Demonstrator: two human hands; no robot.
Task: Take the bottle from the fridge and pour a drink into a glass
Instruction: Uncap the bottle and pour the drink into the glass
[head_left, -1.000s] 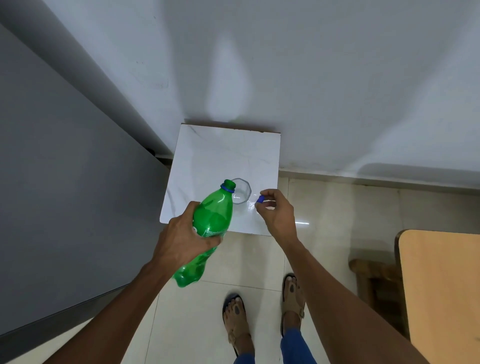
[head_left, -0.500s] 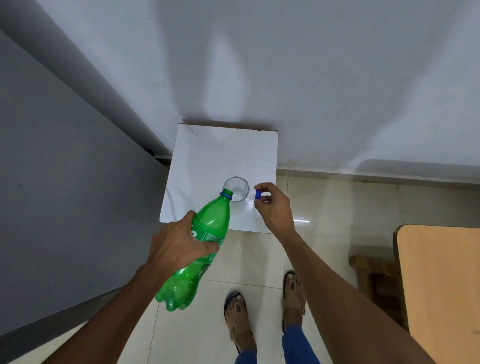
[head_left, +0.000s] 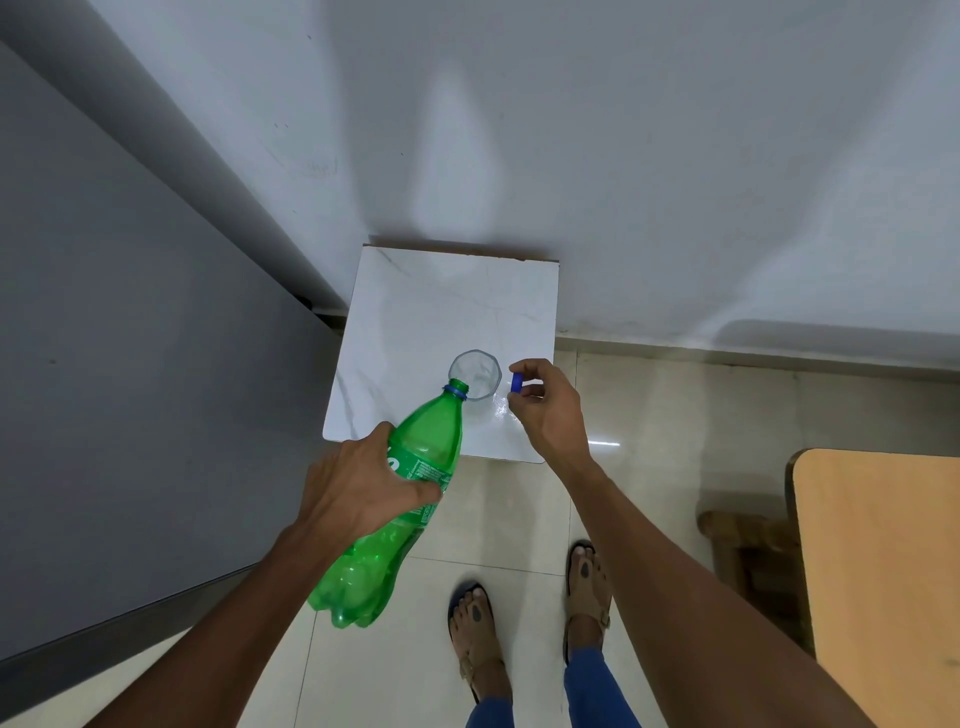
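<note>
Left hand (head_left: 358, 488) wraps the green bottle (head_left: 400, 493) at its label; the bottle tilts toward 1 o'clock, its open mouth over the near rim of the glass (head_left: 475, 375). The glass stands on the white table (head_left: 415, 312), at 1 o'clock from that hand. Right hand (head_left: 545, 410), at 3 o'clock of the glass, pinches the blue cap (head_left: 517, 383) in its fingertips.

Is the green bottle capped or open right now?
Open. The green bottle has a bare neck tipped over the glass by the left hand; the right hand pinches the blue cap.
</note>
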